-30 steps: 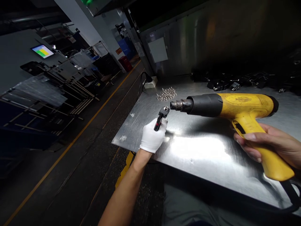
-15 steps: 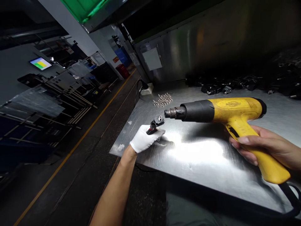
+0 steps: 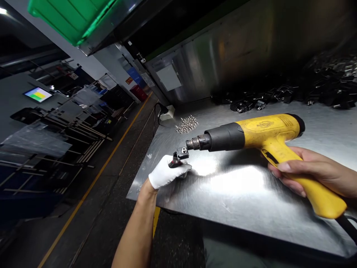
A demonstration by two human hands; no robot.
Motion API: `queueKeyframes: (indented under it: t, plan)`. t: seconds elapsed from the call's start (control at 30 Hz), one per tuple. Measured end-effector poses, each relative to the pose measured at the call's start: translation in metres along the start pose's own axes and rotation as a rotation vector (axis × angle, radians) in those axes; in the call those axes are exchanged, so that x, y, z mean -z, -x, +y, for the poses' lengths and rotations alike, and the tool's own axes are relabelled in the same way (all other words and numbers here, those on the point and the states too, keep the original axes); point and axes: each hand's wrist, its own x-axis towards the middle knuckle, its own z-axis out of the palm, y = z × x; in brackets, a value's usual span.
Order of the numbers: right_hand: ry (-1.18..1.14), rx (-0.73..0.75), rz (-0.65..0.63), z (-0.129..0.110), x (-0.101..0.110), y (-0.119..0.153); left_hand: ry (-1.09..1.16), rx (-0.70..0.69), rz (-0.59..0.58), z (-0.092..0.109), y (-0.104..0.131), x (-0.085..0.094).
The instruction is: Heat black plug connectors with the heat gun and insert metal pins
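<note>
In my right hand (image 3: 295, 169), bare and wrapped round the grip, is a yellow heat gun (image 3: 267, 126) with a black collar. Its stepped metal nozzle (image 3: 198, 142) points left. My left hand (image 3: 164, 173) wears a white glove and is closed on a small black part (image 3: 178, 154). A round silver metal fitting (image 3: 184, 150) sits on top of that part, right at the nozzle's tip. Whether the two touch I cannot tell. A dark piece with a red spot shows between the gloved fingers; its lower end is hidden. Both hands are above the metal table.
Rows of small silver fittings (image 3: 186, 124) stand on the metal table (image 3: 223, 208). Behind them is a white socket box (image 3: 168, 112) with a black plug. Black parts (image 3: 267, 97) lie heaped along the back. A green bin (image 3: 69, 18) hangs over at upper left.
The view has shifted, so the table scene sits further left. The heat gun's nozzle and the fitting are slightly closer together, and the black part is tilted a little differently. Both grips are unchanged.
</note>
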Motion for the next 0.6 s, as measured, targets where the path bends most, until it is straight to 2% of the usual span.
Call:
queueKeyframes:
  t: [0.27, 0.4, 0.5, 0.6]
  plan:
    - [-0.033, -0.011, -0.001, 0.000, 0.002, -0.004, 0.001, 0.006, 0.000, -0.002, -0.002, 0.000]
    - [-0.009, 0.017, -0.010, 0.007, 0.005, -0.007, 0.145, -0.016, 0.120, -0.007, 0.000, -0.010]
    - [0.053, 0.051, -0.003, 0.008, 0.002, -0.006, 0.302, -0.051, 0.268, -0.009, 0.016, -0.022]
    - [0.175, 0.064, 0.028, 0.006, -0.011, -0.005, 0.429, -0.081, 0.350, -0.014, 0.055, -0.034]
